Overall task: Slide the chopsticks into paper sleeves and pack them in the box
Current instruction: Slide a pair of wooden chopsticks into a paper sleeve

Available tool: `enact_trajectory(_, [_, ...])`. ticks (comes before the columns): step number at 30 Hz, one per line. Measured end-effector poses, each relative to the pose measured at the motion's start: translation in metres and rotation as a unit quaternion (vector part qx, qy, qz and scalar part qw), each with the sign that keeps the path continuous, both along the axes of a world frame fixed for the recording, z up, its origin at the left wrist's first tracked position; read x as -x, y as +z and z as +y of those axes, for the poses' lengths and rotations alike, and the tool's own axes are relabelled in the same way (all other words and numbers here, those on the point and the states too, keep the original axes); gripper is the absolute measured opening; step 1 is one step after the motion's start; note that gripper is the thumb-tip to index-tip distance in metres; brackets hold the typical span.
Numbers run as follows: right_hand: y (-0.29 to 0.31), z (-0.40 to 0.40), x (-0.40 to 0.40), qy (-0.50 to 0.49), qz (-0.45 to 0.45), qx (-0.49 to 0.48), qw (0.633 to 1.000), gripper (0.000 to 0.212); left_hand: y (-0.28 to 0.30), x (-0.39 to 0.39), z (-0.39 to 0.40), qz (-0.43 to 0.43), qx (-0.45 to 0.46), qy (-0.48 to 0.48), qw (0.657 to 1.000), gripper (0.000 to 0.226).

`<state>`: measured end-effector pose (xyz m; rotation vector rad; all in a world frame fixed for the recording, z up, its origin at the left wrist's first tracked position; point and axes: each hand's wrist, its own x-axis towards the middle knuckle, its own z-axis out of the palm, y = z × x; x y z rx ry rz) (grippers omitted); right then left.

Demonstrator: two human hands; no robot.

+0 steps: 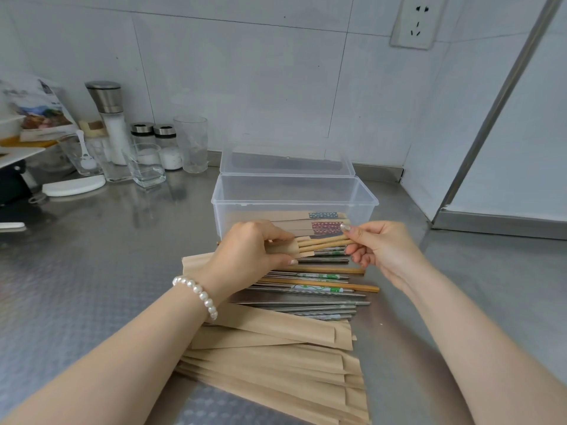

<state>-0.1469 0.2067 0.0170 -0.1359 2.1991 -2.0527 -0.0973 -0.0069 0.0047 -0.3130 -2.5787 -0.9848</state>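
At mid-frame the left hand (251,246) grips a sleeve (283,247), fingers curled round it, while the right hand (380,243) pinches wooden chopsticks (325,242), tips just inside; next, I'd say, push them home, then into the box (294,194) behind

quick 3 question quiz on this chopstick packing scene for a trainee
1. True or false: the clear box holds no sleeved chopsticks yet.
2. What does the left hand hold? A) paper sleeve B) glass C) box lid
3. What does the right hand pinch?

Key
1. False: sleeved pairs already lie inside.
2. A, the paper sleeve.
3. The wooden chopsticks, tips entering the sleeve.
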Motion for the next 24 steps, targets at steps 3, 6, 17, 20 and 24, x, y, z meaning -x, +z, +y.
enact_trajectory(3, [0.004, 0.008, 0.003, -0.024, -0.009, 0.029, 0.999, 0.015, 0.009, -0.001, -0.008, 0.003, -0.009, 0.038, 0.999, 0.035])
enact_trajectory(6, [0.007, 0.018, 0.005, -0.043, -0.012, 0.049, 0.998, 0.019, 0.018, 0.000, -0.019, 0.012, -0.064, 0.088, 0.994, 0.038])
enact_trajectory(17, [0.011, 0.031, 0.010, -0.074, -0.016, 0.109, 0.991, 0.021, 0.031, 0.008, -0.032, -0.139, -0.503, 0.014, 0.853, 0.066])
enact_trajectory(20, [0.011, 0.028, 0.008, -0.075, -0.009, 0.113, 0.991, 0.020, 0.033, 0.004, -0.030, -0.156, -0.550, -0.015, 0.821, 0.068])
enact_trajectory(24, [0.007, 0.020, 0.007, -0.104, 0.038, 0.039, 0.993, 0.022, 0.033, 0.005, -0.031, -0.131, -0.558, -0.017, 0.819, 0.068])
